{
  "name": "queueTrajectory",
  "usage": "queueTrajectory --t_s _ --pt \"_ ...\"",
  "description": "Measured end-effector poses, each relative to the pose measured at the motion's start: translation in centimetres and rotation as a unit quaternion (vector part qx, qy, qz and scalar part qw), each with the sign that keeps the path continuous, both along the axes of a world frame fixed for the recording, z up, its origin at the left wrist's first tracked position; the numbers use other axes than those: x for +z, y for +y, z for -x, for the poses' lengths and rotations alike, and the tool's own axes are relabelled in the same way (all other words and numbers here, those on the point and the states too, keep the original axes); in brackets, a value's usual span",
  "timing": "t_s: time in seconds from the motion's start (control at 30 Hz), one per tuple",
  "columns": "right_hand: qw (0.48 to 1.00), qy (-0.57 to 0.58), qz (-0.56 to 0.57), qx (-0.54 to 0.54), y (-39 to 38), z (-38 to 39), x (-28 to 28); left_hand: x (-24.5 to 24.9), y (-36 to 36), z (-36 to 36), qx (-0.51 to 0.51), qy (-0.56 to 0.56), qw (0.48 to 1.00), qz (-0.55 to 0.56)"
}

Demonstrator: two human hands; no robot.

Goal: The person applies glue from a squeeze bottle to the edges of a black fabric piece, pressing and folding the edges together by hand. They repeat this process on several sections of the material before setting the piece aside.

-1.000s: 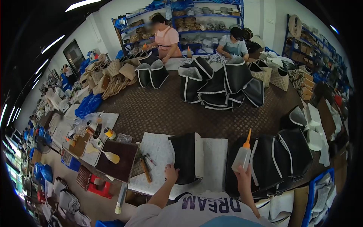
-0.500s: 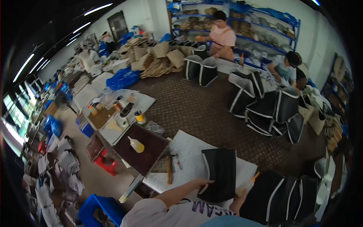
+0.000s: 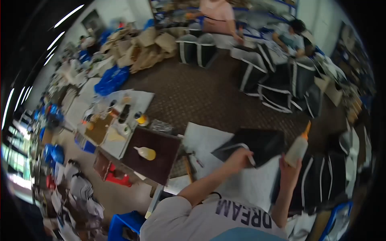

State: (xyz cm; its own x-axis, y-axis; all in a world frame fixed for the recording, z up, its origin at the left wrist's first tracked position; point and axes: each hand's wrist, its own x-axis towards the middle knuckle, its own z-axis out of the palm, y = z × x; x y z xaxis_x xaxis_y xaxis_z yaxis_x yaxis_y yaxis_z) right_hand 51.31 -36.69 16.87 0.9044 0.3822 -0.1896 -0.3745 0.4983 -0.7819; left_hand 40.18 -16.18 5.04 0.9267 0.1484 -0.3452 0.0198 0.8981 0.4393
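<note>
Across the desk, your left grip pinches a likely floppy black panel by its pale edge, seemingly the surest hold; your right grip wraps a squeezable-looking bottle.

Dark capitals reading "DREAM" — on the white shirt, upside down.

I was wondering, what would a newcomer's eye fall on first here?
Probably the bottle with its orange nozzle, pointing up in the right hand. Next, the black piece that the left hand holds over the pale sheet. Farther off, bright blue plastic lies on the left.
</note>
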Motion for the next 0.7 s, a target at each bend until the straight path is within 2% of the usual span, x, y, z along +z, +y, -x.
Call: queueTrajectory --t_s 0.03,0.07,0.13,0.2,0.3,0.37,0.43,0.47,0.57,0.6,0.67,0.7 --pt "0.998 -0.055 0.004 0.006 -1.0 -0.6 0.4 -2.7 0.5 -0.7 0.014 0.001 1.0 0.016" --pt "0.993 -0.098 0.049 -0.038 -1.3 -0.2 2.6 -2.5 0.7 0.0 0.091 -0.017 0.992 0.082" --pt "0.981 -0.165 0.088 -0.042 -4.1 -1.3 3.6 8.5 -0.2 3.3 0.155 -0.059 0.983 0.077" --pt "0.977 -0.168 0.116 -0.065 -6.5 -1.9 4.8 12.1 -1.4 4.8 0.179 -0.099 0.97 0.127" --pt "0.976 -0.189 0.074 -0.083 -9.2 -3.5 3.5 8.9 -2.4 4.4 0.17 -0.064 0.974 0.137" --pt "0.982 -0.167 0.049 -0.071 -10.7 -4.8 2.5 8.7 -3.0 4.1 0.193 -0.056 0.971 0.131" --pt "0.986 -0.145 0.018 -0.078 -11.4 -5.6 3.0 10.6 -3.7 4.0 0.221 -0.083 0.965 0.113" --pt "0.989 -0.124 -0.007 -0.084 -11.8 -6.0 3.0 10.4 -3.4 4.1 0.196 -0.129 0.965 0.113" --pt "0.992 -0.085 -0.063 -0.076 -13.2 -7.3 3.2 13.1 -3.1 4.5 0.22 -0.138 0.963 0.074" --pt "0.992 -0.088 -0.069 -0.06 -13.5 -7.3 3.5 10.8 -1.1 4.6 0.219 -0.153 0.963 0.048" --pt "0.991 -0.092 -0.08 -0.048 -14.3 -7.8 3.6 12.5 0.2 4.2 0.286 -0.062 0.955 0.05" --pt "0.993 -0.085 -0.075 -0.038 -14.6 -7.8 4.0 12.9 0.7 4.5 0.296 -0.074 0.952 -0.013"
